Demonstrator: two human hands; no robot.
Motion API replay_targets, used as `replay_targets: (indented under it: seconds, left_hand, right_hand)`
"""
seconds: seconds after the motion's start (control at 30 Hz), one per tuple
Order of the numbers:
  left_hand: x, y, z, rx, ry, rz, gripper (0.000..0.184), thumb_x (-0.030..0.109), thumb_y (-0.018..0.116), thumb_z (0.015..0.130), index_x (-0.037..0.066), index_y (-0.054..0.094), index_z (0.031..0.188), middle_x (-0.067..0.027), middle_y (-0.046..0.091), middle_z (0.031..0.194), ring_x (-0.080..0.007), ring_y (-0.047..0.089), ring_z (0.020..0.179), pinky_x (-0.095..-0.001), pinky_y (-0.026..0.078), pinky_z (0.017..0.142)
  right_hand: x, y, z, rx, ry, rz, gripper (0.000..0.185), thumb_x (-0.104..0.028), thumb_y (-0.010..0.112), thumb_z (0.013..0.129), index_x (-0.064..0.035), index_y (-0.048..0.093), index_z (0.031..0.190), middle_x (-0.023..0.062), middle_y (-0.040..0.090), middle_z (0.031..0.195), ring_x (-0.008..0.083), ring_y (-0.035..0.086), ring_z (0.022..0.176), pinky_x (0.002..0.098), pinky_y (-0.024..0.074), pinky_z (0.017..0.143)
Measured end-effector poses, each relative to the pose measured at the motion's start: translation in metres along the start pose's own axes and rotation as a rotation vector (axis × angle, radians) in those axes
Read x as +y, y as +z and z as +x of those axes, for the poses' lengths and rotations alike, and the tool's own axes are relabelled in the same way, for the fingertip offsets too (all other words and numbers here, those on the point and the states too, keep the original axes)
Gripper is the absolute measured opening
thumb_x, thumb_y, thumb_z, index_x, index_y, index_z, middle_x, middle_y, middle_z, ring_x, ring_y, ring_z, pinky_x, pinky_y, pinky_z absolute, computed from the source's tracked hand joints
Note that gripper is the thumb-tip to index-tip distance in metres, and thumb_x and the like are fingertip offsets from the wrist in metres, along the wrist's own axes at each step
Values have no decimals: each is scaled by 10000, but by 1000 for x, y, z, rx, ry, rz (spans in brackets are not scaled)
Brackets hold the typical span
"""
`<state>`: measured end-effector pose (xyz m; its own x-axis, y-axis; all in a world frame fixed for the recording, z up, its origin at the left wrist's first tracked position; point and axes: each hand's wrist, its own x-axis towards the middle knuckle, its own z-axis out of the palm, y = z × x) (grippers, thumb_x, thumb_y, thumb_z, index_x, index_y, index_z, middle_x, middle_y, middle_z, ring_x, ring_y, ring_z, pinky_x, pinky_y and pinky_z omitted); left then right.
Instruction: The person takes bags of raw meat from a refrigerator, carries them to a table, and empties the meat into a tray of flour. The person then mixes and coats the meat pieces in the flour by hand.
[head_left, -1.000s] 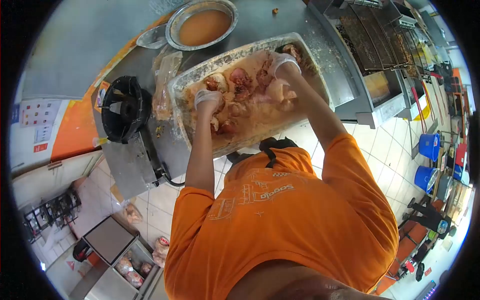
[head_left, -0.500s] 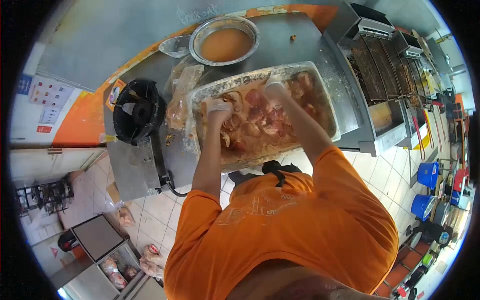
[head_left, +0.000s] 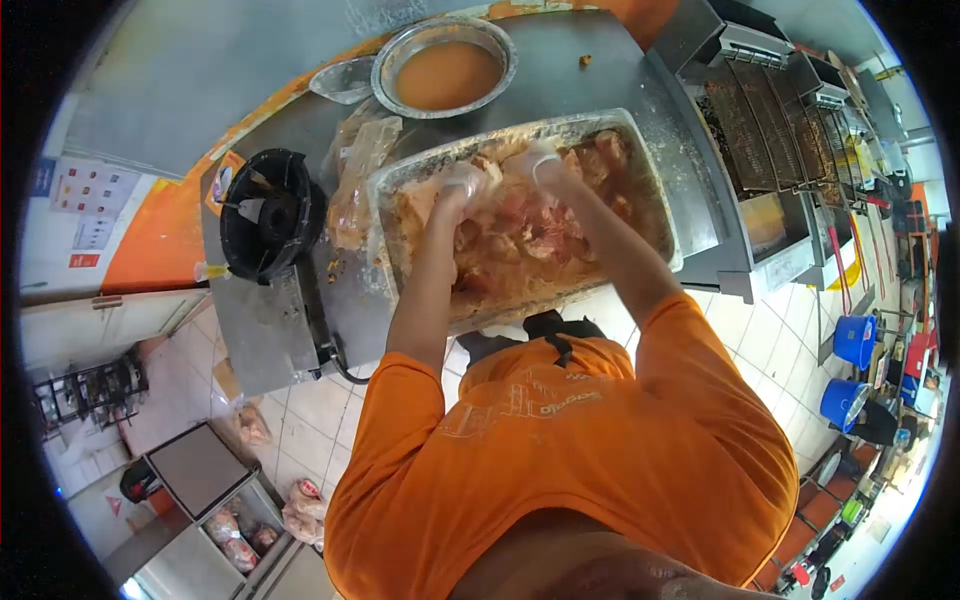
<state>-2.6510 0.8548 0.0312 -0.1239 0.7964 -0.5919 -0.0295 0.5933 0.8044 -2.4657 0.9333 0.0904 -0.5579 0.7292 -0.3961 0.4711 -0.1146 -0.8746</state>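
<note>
A large pale rectangular tub (head_left: 655, 225) on the steel counter holds pieces of raw meat (head_left: 545, 235) in reddish-brown flour or coating. My left hand (head_left: 463, 184), in a clear plastic glove, is in the tub's far left part, among the meat. My right hand (head_left: 540, 168), gloved too, is near the tub's far middle, a short way right of the left hand. The fingers of both hands are blurred and partly hidden by meat and coating, so their grip does not show. Behind the tub stands a metal bowl (head_left: 448, 65) of orange-brown liquid.
Left of the tub lie a clear plastic bag (head_left: 358, 185) and a black round container (head_left: 268, 215). A clear scoop or jug (head_left: 343, 80) touches the bowl. Fryer baskets (head_left: 765, 125) are at the right. Blue buckets (head_left: 853, 341) and bagged meat (head_left: 304, 512) are farther down.
My left hand has moved right, toward the tub's middle, and the two hands are closer together. Meat and coating have shifted. The view has also moved.
</note>
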Motion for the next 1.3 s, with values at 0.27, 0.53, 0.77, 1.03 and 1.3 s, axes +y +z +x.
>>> replay_targets:
  seconds: [0.27,0.53,0.77,1.03,1.3]
  left_hand:
    - [-17,-13,-64,299,609,400,140,66,542,791,-44,624,820,-141,566,675,-266,575,724,-393,436,767]
    - [-42,-50,-30,237,299,1336,276,208,520,820,10,668,697,-184,701,822,-328,639,700,-368,515,684]
    - [-15,-31,-41,180,173,208,284,83,581,788,129,433,550,-26,376,507,-155,354,423,-341,288,415]
    - [-16,-27,-36,213,178,-521,60,135,558,841,158,565,785,17,476,674,-119,438,579,-326,310,466]
    - [-54,-48,-12,422,457,266,91,91,563,824,65,613,895,-60,568,757,-188,548,668,-365,430,570]
  right_hand:
    - [-66,-2,-74,-231,-160,-1216,372,-282,559,896,-76,599,1203,211,633,1061,307,631,849,365,516,800]
    - [-6,4,-4,-29,-79,-669,411,-405,571,896,-79,668,1127,157,686,1042,267,643,855,364,510,750]
    - [58,55,89,-271,-367,-633,510,-419,664,821,-79,645,1200,124,655,1170,277,590,1057,388,446,930]
    - [-63,43,-2,-125,-96,-477,487,-420,649,838,-24,646,1122,167,649,1107,273,591,998,372,463,900]
    - [-108,23,-81,-113,-54,-574,421,-333,667,835,-98,578,1172,121,655,1049,240,614,892,394,514,767]
